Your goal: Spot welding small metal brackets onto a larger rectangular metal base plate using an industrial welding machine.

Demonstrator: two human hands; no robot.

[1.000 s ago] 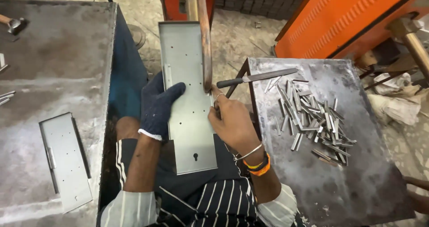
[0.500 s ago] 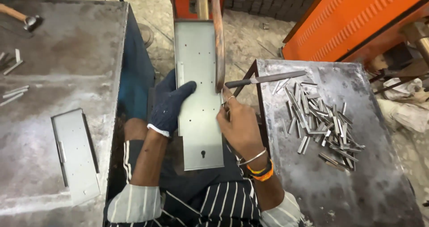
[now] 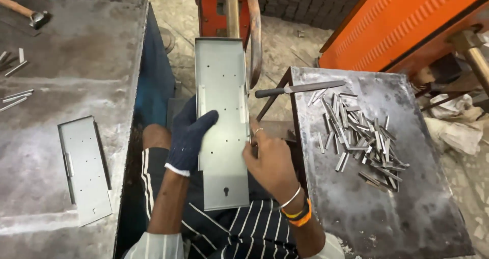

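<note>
Now your gloved left hand [image 3: 189, 137] and bare right hand [image 3: 270, 159] keep gripping the long steel panel [image 3: 221, 121], which has slid further under the orange machine's arm [image 3: 253, 35], lying across your lap

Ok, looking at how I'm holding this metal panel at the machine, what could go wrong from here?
The bare right hand sits on the edge of the sheet-metal panel, close to the machine's curved arm, so it could be cut or pinched. Only the left hand is gloved. The panel rests over your lap, held only by your hands, so it may slip. The loose metal strips could slide off the table.
</note>
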